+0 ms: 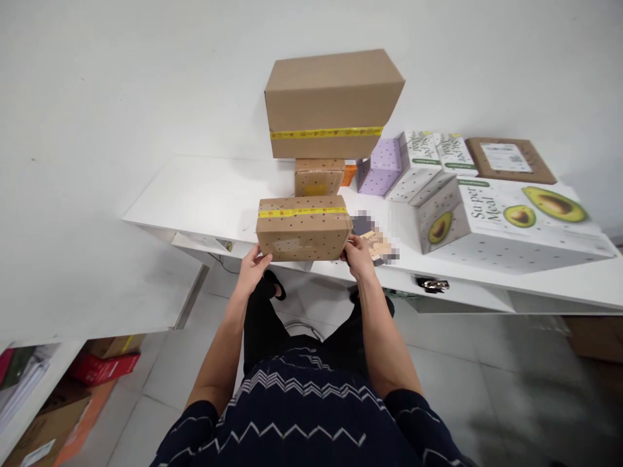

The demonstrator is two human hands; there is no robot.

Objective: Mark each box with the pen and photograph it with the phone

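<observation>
1. Nearest the camera, below the speckled box (302,235), are a dark shirt (311,395) with pale zigzag lines, black trousers (265,318) and a tiled floor (423,331).
2. The left hand (254,267) holds the speckled box at its lower left corner, thumb against the near face, fingers closed in around the edge.
3. The right hand (357,256) grips the lower right corner of the speckled box, fingers curled in; their tips are partly hidden.
4. The speckled box is brown cardboard with yellow tape across it, held between both hands at the near edge of the white table (204,194). Whether it touches the tabletop cannot be told.
5. Right of the speckled box, near the right hand, lies a pixelated patch (374,239) whose contents are unclear.
6. Farther right of the speckled box, a large avocado-print box (516,220) lies on the white table.
7. Just behind the speckled box is a small brown box (318,175), with an orange box (349,173) at its right.
8. Behind and right of the speckled box are a lilac box (382,170), two white printed boxes (418,159) and a brown box with a label (511,159).
9. Farthest behind the speckled box is a big plain carton (331,107), also banded with yellow tape.
</observation>
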